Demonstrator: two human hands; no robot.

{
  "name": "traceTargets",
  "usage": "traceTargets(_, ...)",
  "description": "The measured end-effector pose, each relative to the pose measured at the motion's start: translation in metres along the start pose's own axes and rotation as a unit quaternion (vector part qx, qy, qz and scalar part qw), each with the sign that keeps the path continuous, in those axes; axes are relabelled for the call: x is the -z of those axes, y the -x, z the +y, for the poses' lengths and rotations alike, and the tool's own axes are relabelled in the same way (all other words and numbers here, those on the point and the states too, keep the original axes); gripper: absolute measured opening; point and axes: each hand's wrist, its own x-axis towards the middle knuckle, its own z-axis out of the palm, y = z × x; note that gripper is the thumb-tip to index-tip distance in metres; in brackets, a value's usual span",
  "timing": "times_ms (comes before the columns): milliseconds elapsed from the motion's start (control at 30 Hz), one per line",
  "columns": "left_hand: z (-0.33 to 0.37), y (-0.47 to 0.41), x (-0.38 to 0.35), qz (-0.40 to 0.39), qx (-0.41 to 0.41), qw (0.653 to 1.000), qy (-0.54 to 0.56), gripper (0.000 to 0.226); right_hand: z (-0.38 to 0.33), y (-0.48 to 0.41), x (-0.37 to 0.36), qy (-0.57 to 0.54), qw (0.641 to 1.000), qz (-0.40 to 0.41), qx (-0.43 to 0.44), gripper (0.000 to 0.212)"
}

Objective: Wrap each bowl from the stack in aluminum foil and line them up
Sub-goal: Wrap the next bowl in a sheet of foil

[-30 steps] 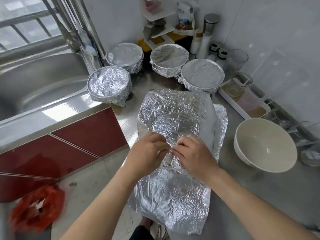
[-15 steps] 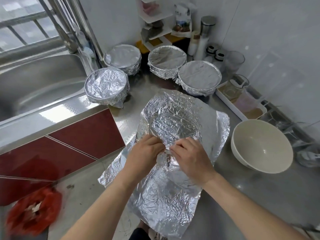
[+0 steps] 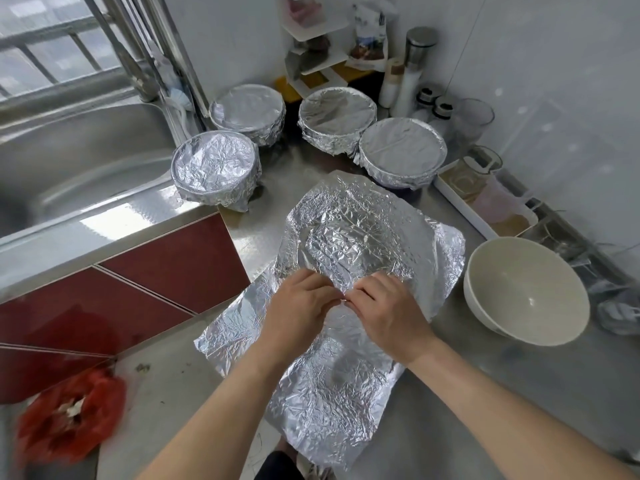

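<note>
A large crinkled sheet of aluminum foil [image 3: 349, 244] lies over a bowl-shaped form on the steel counter, its near end hanging past the counter edge. My left hand [image 3: 298, 308] and my right hand [image 3: 388, 306] meet at the sheet's middle, fingers curled, pinching the foil where their tips touch. Several foil-wrapped bowls stand behind: one near the sink [image 3: 215, 168], one at the back left [image 3: 248, 112], one at the back middle [image 3: 336, 117], one to the right [image 3: 403, 150]. A bare white bowl [image 3: 526, 289] sits at the right.
A steel sink [image 3: 69, 157] lies at the left beside the counter [image 3: 256, 237]. A white tray [image 3: 485, 206] with glassware, bottles and a small rack crowd the back right wall. A red bag [image 3: 69, 414] lies on the floor at lower left.
The foil sheet has been spread wider to the left and right, its left flap now sticking out past the counter edge. Both hands stayed together at the sheet's middle.
</note>
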Motion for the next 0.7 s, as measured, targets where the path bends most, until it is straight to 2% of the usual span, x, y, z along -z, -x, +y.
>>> traceTargets(100, 0.001, 0.001, -0.003, 0.011, 0.01, 1.0, -0.008, 0.008, -0.005, -0.003, 0.0, 0.015, 1.0, 0.015, -0.011, 0.009)
traceTargets(167, 0.0, 0.001, 0.0, 0.018, 0.01, 1.0, -0.008, 0.011, -0.011, -0.007, 0.001, 0.01, 0.999, 0.019, -0.026, 0.009)
traceTargets(367, -0.02, 0.004, 0.01, 0.019, 0.032, 0.999, -0.013, 0.013, -0.013, -0.013, 0.005, -0.082, 0.992, -0.006, -0.095, 0.004)
traceTargets(433, -0.023, 0.004, 0.013, 0.01, 0.045, 0.999, -0.02, 0.01, -0.008, -0.011, 0.007, -0.101, 0.988, -0.009, -0.113, 0.01)
traceTargets(500, -0.017, 0.003, 0.016, 0.01, 0.041, 0.999, -0.021, 0.015, -0.004, -0.01, 0.006, -0.1, 0.989, -0.012, -0.108, 0.012)
traceTargets(633, -0.003, 0.002, 0.013, 0.003, -0.013, 1.0, -0.011, 0.009, -0.003, -0.009, 0.003, -0.076, 0.994, -0.022, -0.074, 0.006)
traceTargets(700, -0.004, 0.001, 0.01, 0.004, -0.007, 1.0, -0.01, 0.021, -0.004, -0.008, 0.002, -0.054, 0.997, -0.032, -0.053, 0.007)
